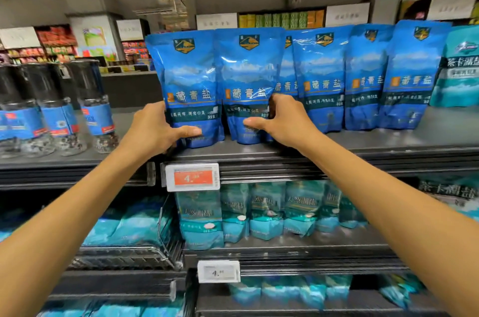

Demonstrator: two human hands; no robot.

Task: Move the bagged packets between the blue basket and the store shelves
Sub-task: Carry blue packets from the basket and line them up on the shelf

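Observation:
Several blue bagged packets stand upright in a row on the top shelf [388, 139]. My left hand [153, 130] grips the leftmost blue packet [185, 78] at its lower left edge, thumb across the front. My right hand [282, 119] grips the second blue packet [248, 75] at its lower right side, thumb on the front and fingers behind. Both packets rest on the shelf. The blue basket is not in view.
Black-capped grinder bottles [96, 106] stand on the shelf to the left. More blue packets [409, 75] and a teal packet [458, 68] fill the right. Teal packets [267, 210] line the shelf below. A red price tag [193, 177] hangs on the shelf edge.

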